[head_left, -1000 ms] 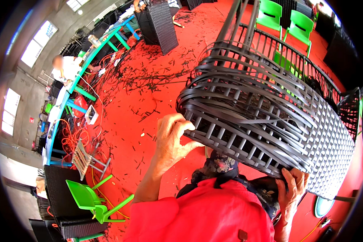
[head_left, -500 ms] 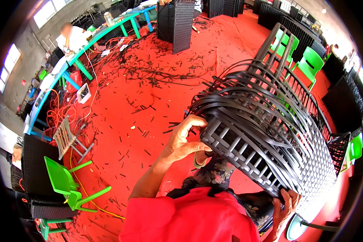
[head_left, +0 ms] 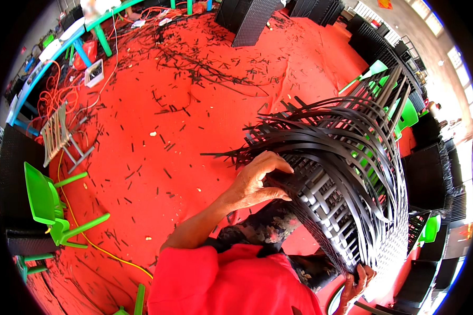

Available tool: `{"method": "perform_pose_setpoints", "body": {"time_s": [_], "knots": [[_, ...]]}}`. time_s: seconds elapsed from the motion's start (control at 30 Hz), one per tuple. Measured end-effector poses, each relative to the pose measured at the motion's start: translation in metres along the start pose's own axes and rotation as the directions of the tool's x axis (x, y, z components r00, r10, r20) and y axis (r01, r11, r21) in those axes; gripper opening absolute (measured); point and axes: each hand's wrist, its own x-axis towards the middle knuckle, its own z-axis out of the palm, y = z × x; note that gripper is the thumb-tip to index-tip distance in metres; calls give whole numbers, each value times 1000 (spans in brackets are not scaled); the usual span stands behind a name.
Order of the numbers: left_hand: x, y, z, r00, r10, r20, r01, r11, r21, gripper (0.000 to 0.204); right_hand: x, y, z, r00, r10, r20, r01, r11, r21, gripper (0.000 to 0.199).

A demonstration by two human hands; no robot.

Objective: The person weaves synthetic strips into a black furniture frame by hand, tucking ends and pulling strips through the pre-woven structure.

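Observation:
A partly woven black wicker furniture frame (head_left: 333, 210) leans tilted in front of me, to the right of my knees. Its edge face shows open bars with strips laced between them, and the lower right side is closely woven. Over its top, a thick bundle of long flat black strips (head_left: 320, 134) hangs loose in curves. My left hand (head_left: 260, 181) grips the near left corner, thumb below and fingers above. Down at the lower right corner, my right hand (head_left: 358, 283) is closed around the edge, its fingers partly hidden by the frame.
Black strip scraps (head_left: 194, 79) litter the red floor covering (head_left: 136, 189). At left stand a green chair (head_left: 42, 197), a folding stool (head_left: 55, 134) and a blue-green table (head_left: 84, 34); a yellow cable (head_left: 108, 254) runs nearby. Black woven panels (head_left: 252, 21) stand at the back, more green chairs at right.
The frame has turned, so its edge face shows more laced strips and fewer bare bars. Both hands keep their hold at its corners. The view has swung down and to the right.

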Motion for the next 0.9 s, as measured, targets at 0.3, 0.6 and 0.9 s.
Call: {"method": "perform_pose_setpoints", "body": {"time_s": [0.3,0.6,0.9], "knots": [[0,-8,-18,982,-189,-10,181,953,-244,18,2,-7,1,1000,6,-7,-6,1000,16,29],[12,-38,12,877,-242,-416,203,970,-136,41,16,-13,-3,1000,-25,11,26,999,-47,37],[8,-43,11,888,-93,-450,206,955,211,42,2,-2,6,994,41,-99,-37,998,42,33]]}}
